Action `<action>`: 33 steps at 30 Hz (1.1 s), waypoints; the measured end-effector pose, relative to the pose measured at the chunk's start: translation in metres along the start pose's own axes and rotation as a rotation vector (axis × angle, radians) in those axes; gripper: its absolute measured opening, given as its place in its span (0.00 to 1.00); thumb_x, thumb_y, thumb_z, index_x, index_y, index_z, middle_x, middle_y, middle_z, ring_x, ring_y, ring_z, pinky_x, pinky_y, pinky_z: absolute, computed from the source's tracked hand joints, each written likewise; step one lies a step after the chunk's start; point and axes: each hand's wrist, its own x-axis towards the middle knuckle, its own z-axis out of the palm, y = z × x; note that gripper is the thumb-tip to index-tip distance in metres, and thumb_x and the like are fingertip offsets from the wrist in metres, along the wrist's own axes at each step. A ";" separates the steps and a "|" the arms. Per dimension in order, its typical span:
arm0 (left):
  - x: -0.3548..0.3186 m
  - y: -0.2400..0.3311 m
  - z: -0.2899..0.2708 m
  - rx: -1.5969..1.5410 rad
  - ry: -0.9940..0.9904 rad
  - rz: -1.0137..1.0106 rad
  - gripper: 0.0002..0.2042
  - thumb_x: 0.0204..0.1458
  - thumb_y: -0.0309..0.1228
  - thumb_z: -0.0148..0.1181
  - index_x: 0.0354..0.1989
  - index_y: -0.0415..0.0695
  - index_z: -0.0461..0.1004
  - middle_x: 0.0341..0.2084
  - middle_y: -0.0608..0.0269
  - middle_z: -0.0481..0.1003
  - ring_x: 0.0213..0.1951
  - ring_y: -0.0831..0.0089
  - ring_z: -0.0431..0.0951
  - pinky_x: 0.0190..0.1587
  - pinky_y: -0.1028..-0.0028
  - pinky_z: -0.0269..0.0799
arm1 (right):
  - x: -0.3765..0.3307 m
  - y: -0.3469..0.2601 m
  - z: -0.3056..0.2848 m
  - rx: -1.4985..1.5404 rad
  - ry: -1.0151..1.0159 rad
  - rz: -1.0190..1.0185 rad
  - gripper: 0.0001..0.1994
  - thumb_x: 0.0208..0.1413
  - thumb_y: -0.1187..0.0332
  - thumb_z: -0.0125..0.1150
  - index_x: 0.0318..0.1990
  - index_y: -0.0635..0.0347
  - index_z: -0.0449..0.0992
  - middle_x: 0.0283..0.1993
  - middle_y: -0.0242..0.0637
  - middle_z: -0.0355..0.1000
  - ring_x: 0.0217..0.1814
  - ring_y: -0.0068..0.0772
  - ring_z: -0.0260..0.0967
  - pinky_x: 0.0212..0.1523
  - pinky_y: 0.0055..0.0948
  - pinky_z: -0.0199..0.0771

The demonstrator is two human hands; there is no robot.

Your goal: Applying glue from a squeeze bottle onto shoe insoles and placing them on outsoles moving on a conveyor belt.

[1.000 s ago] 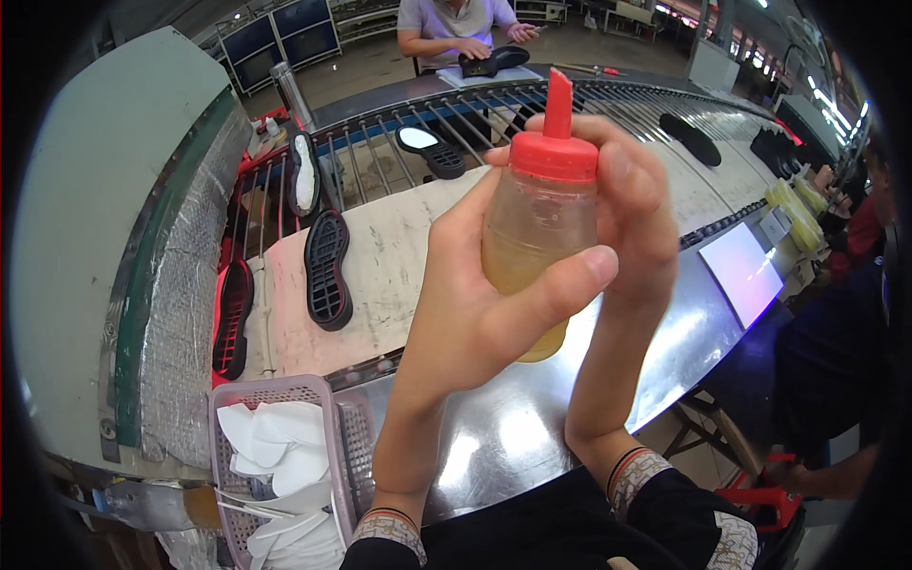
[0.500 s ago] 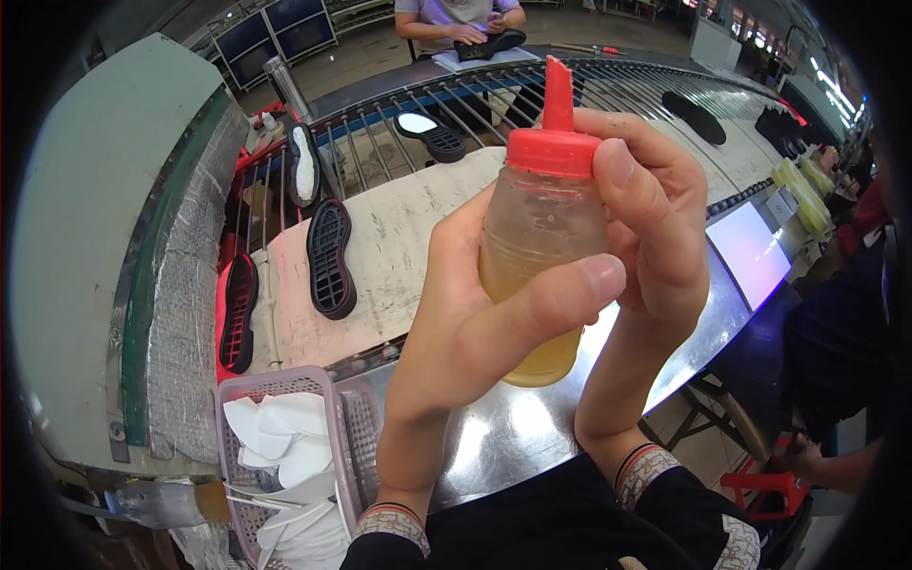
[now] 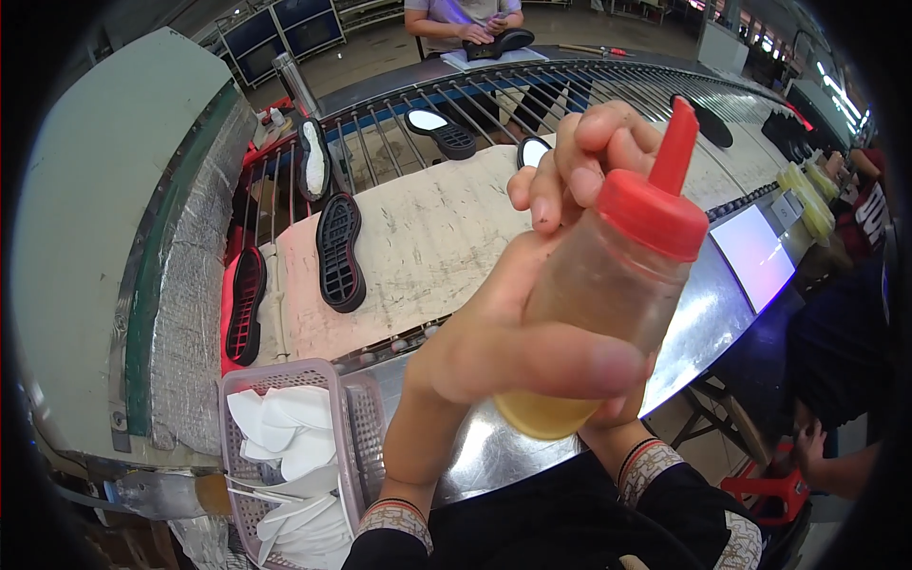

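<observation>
L hand (image 3: 475,347) grips the tilted squeeze btl (image 3: 608,285) round its body above the metal worktop (image 3: 483,456); R hand (image 3: 578,161), fingers loosely curled, is just behind the red cap (image 3: 654,217), contact unclear. Prob. a btl-handling step; next move calls for firm L grip, R fingers clear.

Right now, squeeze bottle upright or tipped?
Tipped: the squeeze bottle leans in the left hand, its red nozzle cap right of its base.

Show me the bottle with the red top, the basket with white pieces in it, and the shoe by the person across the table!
Bottle (image 3: 616,282): head view, on its see-through body.
Basket (image 3: 282,373): head view, on its far rim.
Shoe (image 3: 500,44): head view, on its black side.
</observation>
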 end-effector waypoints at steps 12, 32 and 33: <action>0.008 0.002 0.013 0.588 0.548 0.215 0.28 0.28 0.40 0.64 0.40 0.35 0.68 0.24 0.59 0.72 0.23 0.73 0.74 0.28 0.78 0.70 | 0.001 -0.008 0.000 -0.271 -0.019 0.008 0.32 0.49 0.46 0.55 0.45 0.74 0.70 0.38 0.54 0.73 0.41 0.41 0.74 0.45 0.36 0.75; -0.004 0.010 0.000 0.608 0.413 0.322 0.39 0.37 0.55 0.60 0.51 0.34 0.63 0.28 0.54 0.74 0.26 0.67 0.77 0.28 0.73 0.75 | 0.006 0.017 0.008 -0.195 -0.197 0.098 0.50 0.46 0.26 0.39 0.53 0.76 0.63 0.53 0.62 0.65 0.49 0.44 0.69 0.50 0.39 0.70; -0.005 0.010 0.001 0.641 0.486 0.364 0.40 0.39 0.59 0.58 0.50 0.34 0.64 0.29 0.55 0.74 0.26 0.68 0.77 0.28 0.72 0.75 | 0.005 0.017 0.006 -0.198 -0.199 0.099 0.50 0.46 0.26 0.39 0.53 0.76 0.63 0.53 0.62 0.65 0.49 0.44 0.69 0.50 0.39 0.70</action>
